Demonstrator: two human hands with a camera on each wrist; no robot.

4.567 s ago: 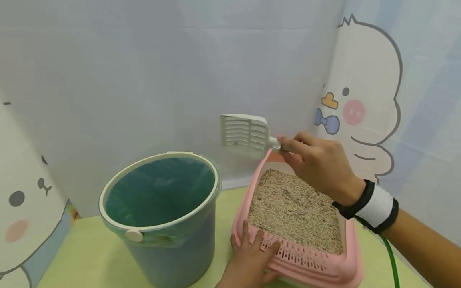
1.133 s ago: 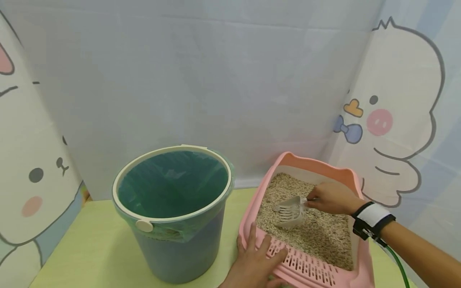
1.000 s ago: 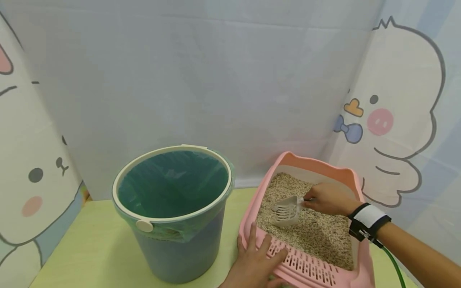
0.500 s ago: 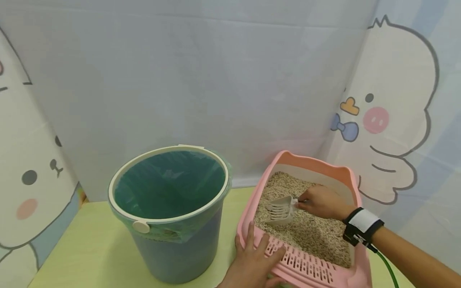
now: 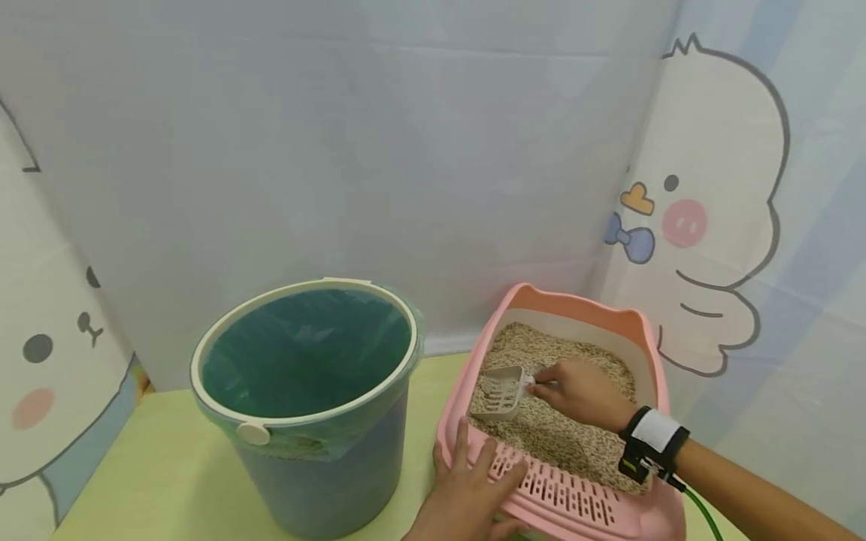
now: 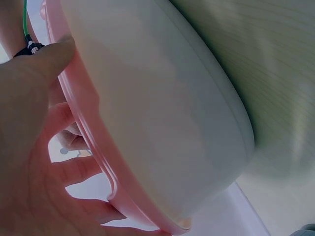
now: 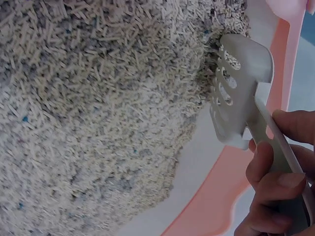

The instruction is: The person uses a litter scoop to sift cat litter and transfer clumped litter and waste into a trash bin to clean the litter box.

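Left hand (image 5: 467,496) lies flat, fingers spread, on the tray (image 5: 575,503) rim. Right hand (image 5: 575,391) grips the scoop (image 5: 498,391) handle, its head dug into litter (image 5: 575,443). I judge the scoop light, stiff plastic (grip the handle's end).

Right hand (image 5: 575,392) with fingers curled in a grip, left hand (image 5: 467,496) spread flat.

Soft, even light fills the head view, with faint shadows. The left wrist view is blurred, seemingly too close to focus; glare whitens its 7 o'clock corner.
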